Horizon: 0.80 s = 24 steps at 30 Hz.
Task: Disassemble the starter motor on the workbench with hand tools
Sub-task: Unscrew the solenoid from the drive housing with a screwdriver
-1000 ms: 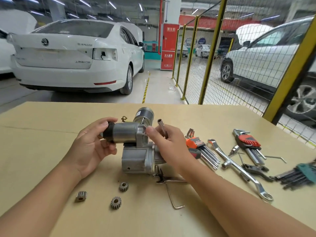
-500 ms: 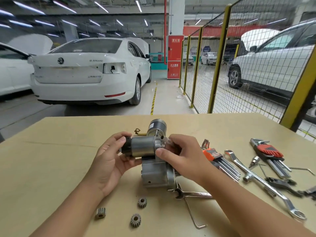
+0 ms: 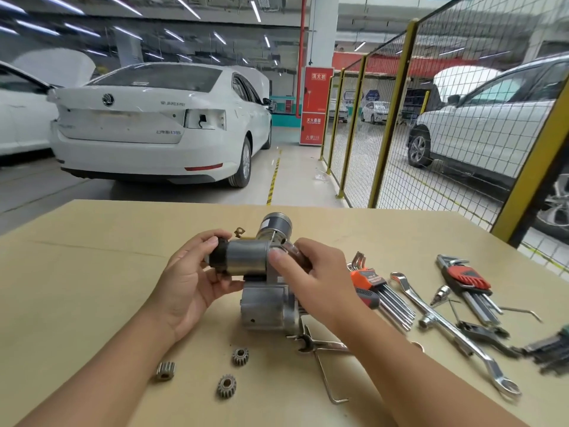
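Nearest edge of the bench [image 3: 77,272], tan board surface: three small gears lie loose, apart from one another – one to the left [image 3: 165,370], one nearest [image 3: 227,386], one a little further in [image 3: 240,356]. Just right of them a bent hex key [image 3: 328,382] and an open-end spanner [image 3: 320,343], its jaw close to the foot of the motor housing.

Mid bench: starter motor [image 3: 264,300] stands on its cast housing, grey cylinder lying crosswise on top. Left hand [image 3: 191,282] grasps the dark left end of that cylinder, fingers over the top, thumb beneath. Right hand [image 3: 317,272] is curled at the cylinder's right end, thumb against the rim; a slim metal piece shows in its fingers, too blurred to name. A second, dark-banded cylinder [image 3: 275,225] rises behind, with a small brass tab [image 3: 239,232] beside it.

Right of the motor, spread flat: orange-holder hex key set [image 3: 378,288], long ring spanner [image 3: 446,331] running diagonally toward the near edge, small socket bit [image 3: 441,294], red-holder hex key set [image 3: 468,282], a green-holder set [image 3: 551,349] at the frame edge, blurred.

Beyond the bench: garage floor, white saloon [image 3: 147,127] rear-on with one tail lamp out, red fire cabinet [image 3: 317,106] at a pillar, yellow-posted mesh fence [image 3: 391,118] running away on the right, a white SUV [image 3: 492,118] behind it
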Tool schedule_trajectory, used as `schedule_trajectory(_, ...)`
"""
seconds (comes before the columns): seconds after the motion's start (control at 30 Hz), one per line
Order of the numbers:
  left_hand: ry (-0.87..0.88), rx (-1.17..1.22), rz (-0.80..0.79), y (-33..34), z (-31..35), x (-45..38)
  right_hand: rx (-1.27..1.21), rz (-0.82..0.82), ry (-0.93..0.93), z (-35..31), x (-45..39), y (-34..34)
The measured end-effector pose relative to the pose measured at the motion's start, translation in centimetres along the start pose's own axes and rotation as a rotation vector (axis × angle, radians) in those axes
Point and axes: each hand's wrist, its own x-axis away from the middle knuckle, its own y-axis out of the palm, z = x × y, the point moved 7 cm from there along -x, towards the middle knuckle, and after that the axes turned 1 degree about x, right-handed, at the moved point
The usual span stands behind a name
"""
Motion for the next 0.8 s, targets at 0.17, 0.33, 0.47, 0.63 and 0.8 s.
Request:
schedule_trajectory(0.17,-0.014,-0.002,-0.008,0.0,0.0,0.0,-0.039,-0.061,-0.070,-0.3,0.0,-0.4)
schedule_trajectory(0.33,-0.014,-0.020,-0.009,-0.1,0.1,0.0,0.035,-0.009,-0.014,-0.6,-0.2,-0.1)
schedule_trajectory(0.47,-0.035,-0.044,-0.038,-0.3,0.1,-0.1,0.018,-0.040,-0.079,-0.6,-0.1,-0.3)
schedule_trajectory(0.63,-0.037,-0.057,-0.051,-0.6,0.2,-0.1,0.022,-0.036,-0.151,-0.8,0.2,-0.6)
schedule_trajectory(0.8,-0.036,-0.051,-0.046,-0.6,0.3,-0.1,0.184,0.008,-0.151,-1.2,-0.2,-0.4)
